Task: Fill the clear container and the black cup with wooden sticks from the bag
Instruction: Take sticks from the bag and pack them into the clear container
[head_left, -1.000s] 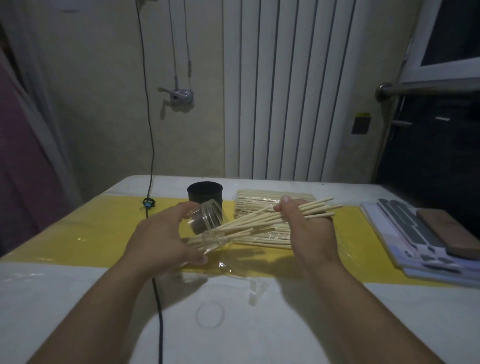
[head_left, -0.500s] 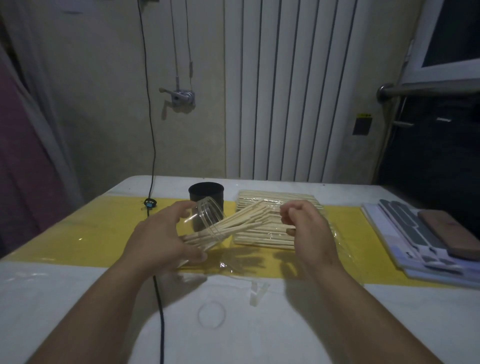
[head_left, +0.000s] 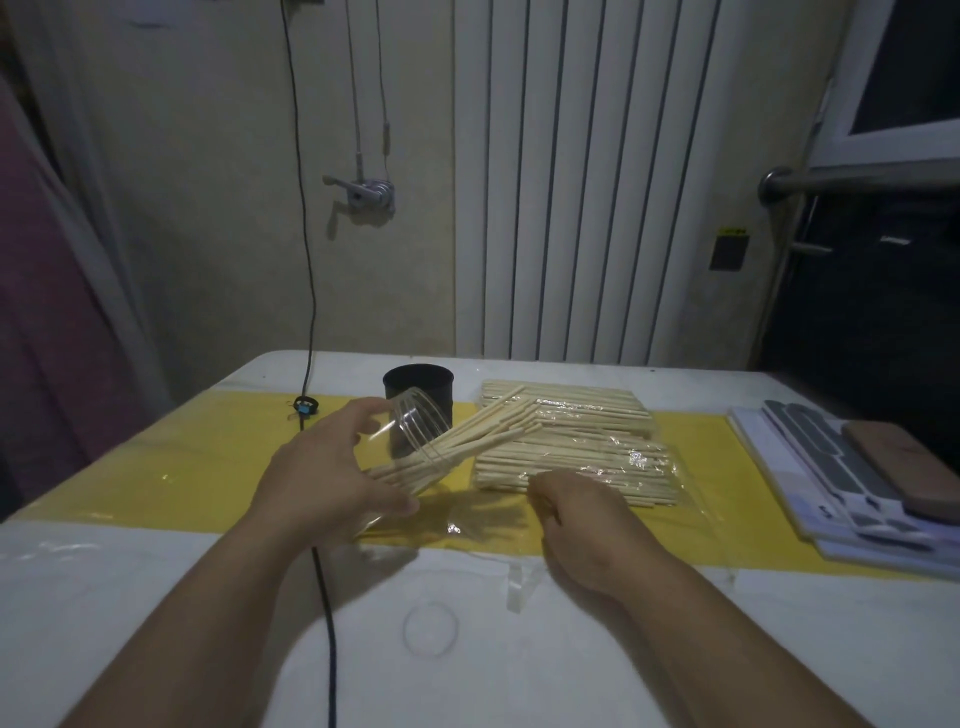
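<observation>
Clear container is off the table, tilted with its open mouth up and to the right, in the grip of the left hand. That hand wraps the jar's lower part, thumb along the near side and fingers curled over the far side. A bundle of wooden sticks sits inside it, the ends fanning out of the mouth toward the bag.

The bag, a clear plastic film with many more sticks in flat rows, lies on the yellow mat just right of the container. The right hand rests at the bag's near left corner, knuckles up and fingers curled under. Whether it pinches the film or a stick is hidden.

The black cup stands upright on the mat, directly behind the tilted container.

A black cable runs across the white table and under the left hand. A round clear lid lies flat between the forearms. A stack of printed sheets lies at the right edge.
</observation>
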